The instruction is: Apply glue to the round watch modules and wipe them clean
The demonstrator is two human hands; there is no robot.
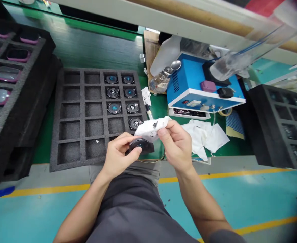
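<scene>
Over the bench edge, the left hand (119, 157) clamps a dark round disc (139, 145) between thumb and curled fingers. The right hand (176, 146), fingers together, pinches a smudged white cloth (150, 130) that touches the disc's upper edge. Beyond them, a foam tray (54, 141) holds seven similar discs (114, 108) in its right-hand cells. Farther on stand a blue machine (204, 84) and a glass bottle (160, 81), with loose white wipes (204, 135) near the right hand. Another foam tray (6, 74) at left holds pink-rimmed pieces (7, 74).
</scene>
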